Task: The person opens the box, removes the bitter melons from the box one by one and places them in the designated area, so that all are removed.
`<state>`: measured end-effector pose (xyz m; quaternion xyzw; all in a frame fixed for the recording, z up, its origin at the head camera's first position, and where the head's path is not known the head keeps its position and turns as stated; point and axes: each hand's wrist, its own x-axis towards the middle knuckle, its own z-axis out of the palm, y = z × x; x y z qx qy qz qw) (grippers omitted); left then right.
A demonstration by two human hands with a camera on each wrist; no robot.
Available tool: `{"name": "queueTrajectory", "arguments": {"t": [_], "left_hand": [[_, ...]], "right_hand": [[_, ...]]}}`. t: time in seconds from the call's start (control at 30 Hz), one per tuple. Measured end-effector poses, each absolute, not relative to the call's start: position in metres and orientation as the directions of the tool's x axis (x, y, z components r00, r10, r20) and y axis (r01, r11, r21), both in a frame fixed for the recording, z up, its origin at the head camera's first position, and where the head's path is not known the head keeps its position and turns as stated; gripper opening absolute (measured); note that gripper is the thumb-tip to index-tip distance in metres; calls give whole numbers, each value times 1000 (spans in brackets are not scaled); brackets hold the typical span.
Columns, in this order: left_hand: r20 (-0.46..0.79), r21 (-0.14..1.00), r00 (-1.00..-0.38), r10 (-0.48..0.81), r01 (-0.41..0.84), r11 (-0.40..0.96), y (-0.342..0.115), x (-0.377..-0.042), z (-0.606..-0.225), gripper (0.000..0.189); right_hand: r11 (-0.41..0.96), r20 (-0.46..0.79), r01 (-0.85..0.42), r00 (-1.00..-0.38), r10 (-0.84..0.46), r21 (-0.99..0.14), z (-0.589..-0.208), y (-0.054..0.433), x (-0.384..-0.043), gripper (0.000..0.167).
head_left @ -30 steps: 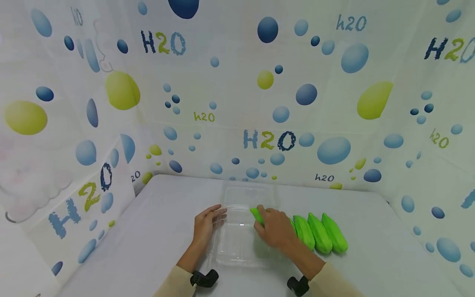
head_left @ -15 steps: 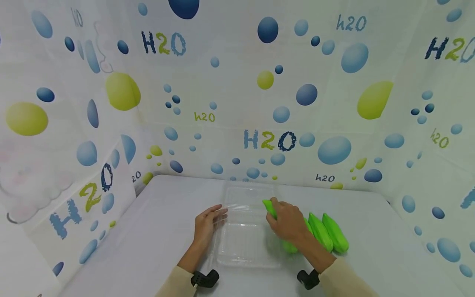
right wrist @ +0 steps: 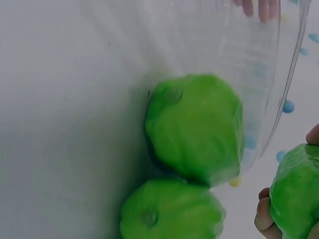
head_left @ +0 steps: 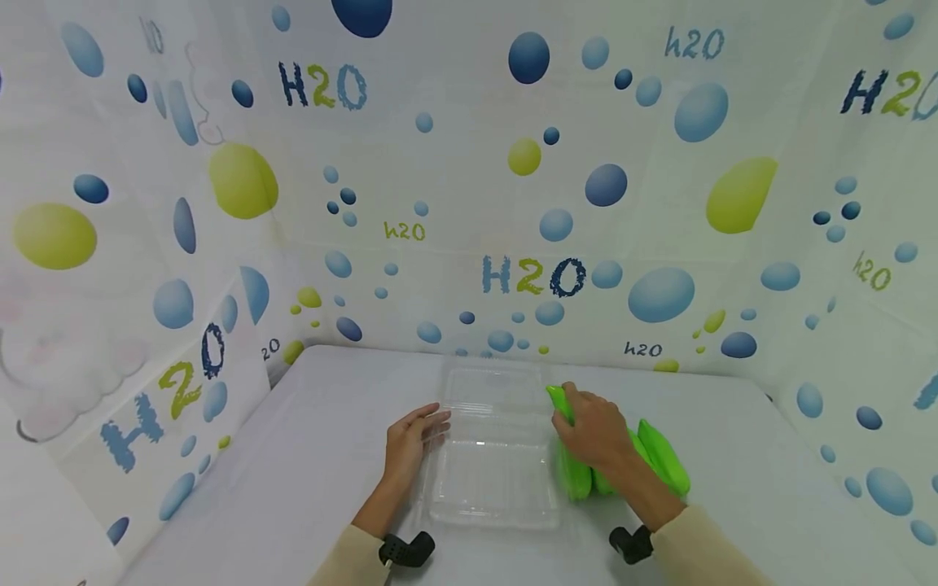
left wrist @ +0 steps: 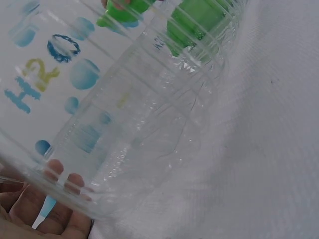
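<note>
A clear plastic clamshell box [head_left: 494,484] lies with its lid [head_left: 494,387] folded back away from me. At its left rim my left hand [head_left: 412,443] holds the edge, and its fingertips [left wrist: 75,181] show through the plastic in the left wrist view. My right hand [head_left: 595,431] grips a green, elongated vegetable [right wrist: 299,194], raised above the others, its pointed tip toward the back left. Below it several like vegetables [head_left: 663,457] lie in a row; the nearest one [right wrist: 194,124] is close against the box's right side. The right forearm partly hides the row.
The table [head_left: 322,423] has a white cloth. Behind and at the sides hangs a white curtain [head_left: 469,179] printed with blue and yellow bubbles. Each wrist wears a black camera [head_left: 406,549].
My right hand has moved right with the green vegetable, from over the box's right side to over the row. The left hand keeps its place at the box's rim.
</note>
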<state>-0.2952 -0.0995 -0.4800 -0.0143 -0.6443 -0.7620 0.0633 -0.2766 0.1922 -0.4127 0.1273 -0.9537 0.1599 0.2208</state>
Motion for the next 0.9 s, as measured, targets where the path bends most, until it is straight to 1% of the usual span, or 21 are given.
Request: {"name": "queueTrajectory", "arguments": {"t": [0.27, 0.43, 0.57, 0.9], "left_hand": [[104, 978, -990, -90, 118, -170, -98, -296, -479, 38], [103, 979, -992, -79, 115, -168, -99, -295, -479, 39], [105, 980, -991, -82, 117, -162, -99, -294, -480, 39], [103, 980, -991, -85, 116, -160, -98, -296, -479, 38]], "right_hand": [[940, 457, -255, -880, -128, -229, -417, 222, -284, 49], [954, 403, -200, -910, -96, -224, -414, 236, -285, 52], [957, 358, -163, -931, -68, -242, -409, 245, -284, 55], [962, 339, -119, -940, -29, -247, -413, 280, -287, 57]]}}
